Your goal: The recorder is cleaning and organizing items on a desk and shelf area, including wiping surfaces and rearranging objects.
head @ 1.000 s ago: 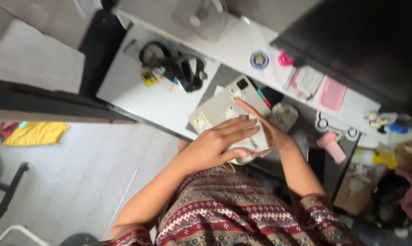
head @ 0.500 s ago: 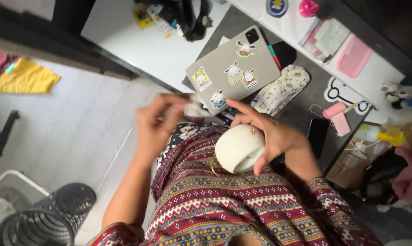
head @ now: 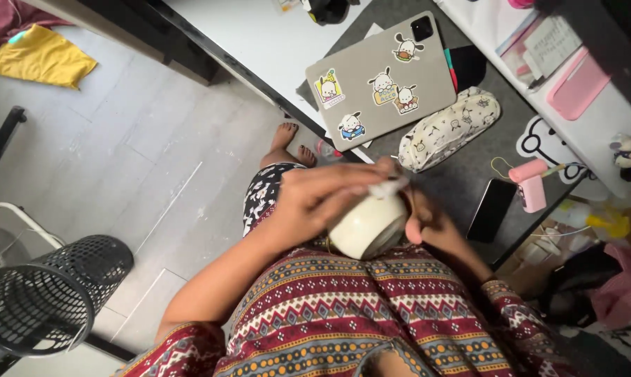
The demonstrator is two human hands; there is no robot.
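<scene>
Two hands meet on one cream-coloured cup (head: pixel 368 225), held close against the person's patterned top, just below the table's near edge. The left hand (head: pixel 322 197) lies over the top of the cup with fingers stretched flat across it, and its fingertips press a small crumpled white wad (head: pixel 387 187), a tissue or cloth as far as I can tell, at the cup's rim. The right hand (head: pixel 430 225) is curled around the far side of the cup and grips it from behind; only part of it shows.

Wiping well here, I would judge, means letting the right hand keep the cup steady and turn it bit by bit while the left hand works the wad around the rim, so no patch is skipped. Holding it low over the lap looks sensible, since a slip would land on fabric instead of the floor.

Just beyond the hands, on the table (head: pixel 259 35), sits a grey tablet (head: pixel 378 77) covered in cartoon stickers, with a printed pouch (head: pixel 448 129) beside it. A dark phone (head: pixel 492 209) lies near the right hand, a pink gadget (head: pixel 530 185) just past it. Well off to the left hand's side, a black mesh bin (head: pixel 46 293) stands on the floor.
</scene>
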